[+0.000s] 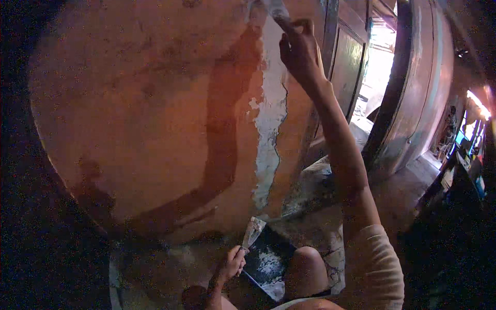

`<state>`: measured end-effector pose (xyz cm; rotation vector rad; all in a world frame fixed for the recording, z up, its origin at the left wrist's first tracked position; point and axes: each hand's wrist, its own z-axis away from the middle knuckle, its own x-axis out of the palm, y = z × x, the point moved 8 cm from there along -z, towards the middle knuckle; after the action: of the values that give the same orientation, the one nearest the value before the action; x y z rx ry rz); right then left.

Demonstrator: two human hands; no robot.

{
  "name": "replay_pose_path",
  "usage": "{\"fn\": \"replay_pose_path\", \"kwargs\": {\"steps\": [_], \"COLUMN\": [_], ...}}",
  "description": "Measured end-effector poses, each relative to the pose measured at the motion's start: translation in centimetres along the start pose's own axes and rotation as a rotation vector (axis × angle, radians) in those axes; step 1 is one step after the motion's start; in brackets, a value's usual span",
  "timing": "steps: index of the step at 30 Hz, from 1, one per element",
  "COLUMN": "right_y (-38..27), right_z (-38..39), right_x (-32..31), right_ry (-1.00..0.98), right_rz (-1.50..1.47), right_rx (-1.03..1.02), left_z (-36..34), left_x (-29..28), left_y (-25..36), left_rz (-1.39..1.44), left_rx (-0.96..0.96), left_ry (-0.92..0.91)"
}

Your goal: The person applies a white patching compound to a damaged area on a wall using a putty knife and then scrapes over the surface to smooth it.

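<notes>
My right hand is raised at the top, gripping a putty knife against the orange wall at the upper end of a rough white filler strip. Beside that strip runs a thin crack. Low in the view, my left hand is closed on the handle of a second putty knife, its blade tilted up and smeared with filler. Below it, between my left hand and bent knee, is a dark flat board with white paste on it.
A dark wooden door panel and a bright opening are to the right, beside a pink weathered panel. Cluttered items stand at the far right. The concrete floor lies beneath me.
</notes>
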<state>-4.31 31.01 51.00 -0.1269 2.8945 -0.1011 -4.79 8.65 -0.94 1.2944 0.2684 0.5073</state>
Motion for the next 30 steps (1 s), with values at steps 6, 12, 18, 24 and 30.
{"fn": "replay_pose_path", "kwargs": {"steps": [6,12,18,24,30], "right_y": [-2.4,-4.5,-2.2,-2.4,-1.3], "right_z": [3.9,1.1,2.4,2.1,2.5], "right_x": [0.3,-0.9,0.7,0.0,0.9], "right_ry": [-0.046,0.062,0.044,0.045,0.070], "right_rz": [0.124,0.315,0.264,0.225,0.231], "right_rx": [-0.021,-0.191,-0.113,-0.055,-0.088], "left_z": [0.5,0.5,0.5,0.3,0.7], "left_x": [0.0,0.3,0.1,0.1,-0.1], "left_y": [0.3,0.1,0.1,0.0,0.4], "left_rz": [0.009,0.016,0.062,0.016,0.034], "left_rx": [0.027,-0.037,-0.030,0.014,-0.019], "left_ry": [-0.054,0.005,-0.010,-0.026,0.023]}}
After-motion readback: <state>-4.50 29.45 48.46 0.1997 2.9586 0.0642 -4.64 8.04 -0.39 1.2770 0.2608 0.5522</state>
